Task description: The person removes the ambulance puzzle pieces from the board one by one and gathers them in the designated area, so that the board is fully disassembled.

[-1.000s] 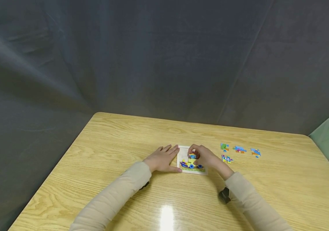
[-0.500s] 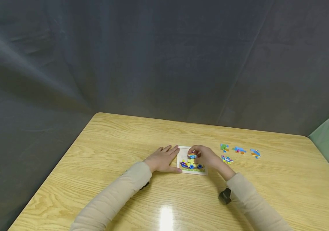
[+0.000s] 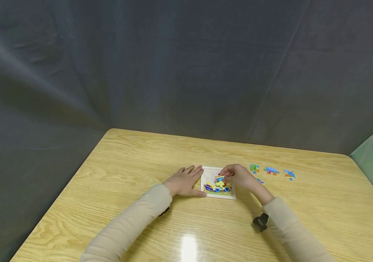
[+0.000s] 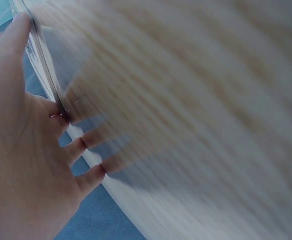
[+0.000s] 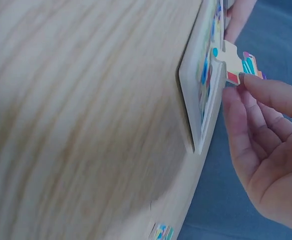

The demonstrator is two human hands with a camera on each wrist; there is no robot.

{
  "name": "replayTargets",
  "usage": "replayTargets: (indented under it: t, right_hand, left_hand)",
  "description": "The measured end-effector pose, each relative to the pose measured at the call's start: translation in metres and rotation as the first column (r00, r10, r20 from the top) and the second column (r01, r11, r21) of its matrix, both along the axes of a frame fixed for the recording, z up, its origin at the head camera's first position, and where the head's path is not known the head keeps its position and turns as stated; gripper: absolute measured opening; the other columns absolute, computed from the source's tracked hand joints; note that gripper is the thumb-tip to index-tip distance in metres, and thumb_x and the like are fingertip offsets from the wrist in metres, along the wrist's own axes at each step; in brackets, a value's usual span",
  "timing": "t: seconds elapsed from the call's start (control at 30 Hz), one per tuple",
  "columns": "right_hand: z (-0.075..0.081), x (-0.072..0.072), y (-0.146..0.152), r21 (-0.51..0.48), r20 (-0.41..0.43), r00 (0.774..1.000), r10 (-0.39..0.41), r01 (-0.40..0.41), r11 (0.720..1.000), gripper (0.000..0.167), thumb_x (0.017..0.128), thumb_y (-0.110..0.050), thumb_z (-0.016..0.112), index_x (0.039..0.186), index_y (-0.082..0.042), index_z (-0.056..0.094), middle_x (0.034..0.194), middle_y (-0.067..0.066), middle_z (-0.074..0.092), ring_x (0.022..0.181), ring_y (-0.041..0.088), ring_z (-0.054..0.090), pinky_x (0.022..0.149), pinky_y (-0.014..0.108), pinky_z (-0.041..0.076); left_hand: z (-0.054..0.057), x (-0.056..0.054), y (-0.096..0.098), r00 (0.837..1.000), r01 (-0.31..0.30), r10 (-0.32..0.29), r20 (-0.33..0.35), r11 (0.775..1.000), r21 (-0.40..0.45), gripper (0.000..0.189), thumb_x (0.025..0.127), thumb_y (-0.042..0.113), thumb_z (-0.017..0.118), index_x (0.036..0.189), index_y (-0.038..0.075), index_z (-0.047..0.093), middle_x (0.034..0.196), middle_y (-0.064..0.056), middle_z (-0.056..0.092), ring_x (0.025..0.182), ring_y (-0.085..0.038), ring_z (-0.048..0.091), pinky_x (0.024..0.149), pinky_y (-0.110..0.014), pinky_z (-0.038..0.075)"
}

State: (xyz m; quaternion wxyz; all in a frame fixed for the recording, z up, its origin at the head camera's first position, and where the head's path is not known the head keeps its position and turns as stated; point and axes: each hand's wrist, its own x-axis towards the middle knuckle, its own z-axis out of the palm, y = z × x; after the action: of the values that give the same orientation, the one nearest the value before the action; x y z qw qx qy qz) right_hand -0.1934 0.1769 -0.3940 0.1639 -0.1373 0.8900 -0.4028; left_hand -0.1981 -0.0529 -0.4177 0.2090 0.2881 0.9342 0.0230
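My left hand [image 3: 183, 181] lies with its fingers spread at the left edge of a small white-bordered jigsaw tray [image 3: 210, 171]; its thumb and index fingertip touch the border. In the left wrist view the fingertips of this hand [image 4: 31, 155] rest on the table. Over the tray, my right hand [image 3: 239, 177] pinches a yellow jigsaw piece [image 5: 232, 61] with a red patch between thumb and fingers. The piece stands tilted up from the tray, with a blue-striped part [image 5: 249, 64] beyond it. A vehicle picture with blue wheels [image 3: 217, 189] fills the tray's lower part.
Loose jigsaw pieces lie right of the tray: a green one [image 3: 254, 167], a blue and pink one [image 3: 272, 170], a blue and orange one [image 3: 289, 174], and one [image 3: 260, 181] partly behind my right hand. A dark curtain [image 3: 186, 72] hangs behind the wooden table [image 3: 147, 153].
My right hand has shifted slightly right, and the yellow piece has come up tilted with it. The nearest loose piece is now partly covered by that hand. My left hand stays put.
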Motion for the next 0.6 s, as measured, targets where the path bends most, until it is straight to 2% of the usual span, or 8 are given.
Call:
replayTargets:
  t: [0.13,0.37,0.6]
  right_hand:
    - [0.0,0.0,0.01,-0.037,0.033,0.999,-0.02,0.022,0.999,0.015,0.088,0.003,0.058,0.1,0.006,0.065,0.084,0.01,0.065,0.077,0.015,0.064,0.068,0.027,0.053]
    - [0.009,0.002,0.031,-0.128,0.095,0.995,-0.018,0.03,0.991,0.026,0.093,-0.005,0.057,0.114,0.011,0.059,0.091,0.014,0.071,0.082,0.022,0.07,0.073,0.037,0.059]
    - [0.016,0.005,0.052,-0.14,0.115,0.991,-0.066,0.081,0.987,0.037,0.095,-0.009,0.057,0.123,0.014,0.055,0.093,0.01,0.073,0.08,0.01,0.07,0.076,0.034,0.059]
  left_hand:
    - [0.0,0.001,0.0,1.0,0.005,-0.005,0.001,1.0,0.004,0.092,0.087,0.074,0.04,0.156,0.023,0.005,0.163,0.01,-0.002,0.152,-0.018,0.003,0.124,-0.044,0.011]
    - [0.0,0.001,-0.001,1.0,0.015,-0.015,0.004,1.0,0.016,0.092,0.088,0.072,0.04,0.156,0.023,0.004,0.163,0.009,-0.003,0.152,-0.018,0.003,0.124,-0.045,0.011]
    - [0.0,0.002,-0.001,1.0,0.019,-0.019,0.004,1.0,0.017,0.092,0.088,0.072,0.04,0.156,0.023,0.003,0.163,0.009,-0.004,0.152,-0.018,0.002,0.124,-0.044,0.01]
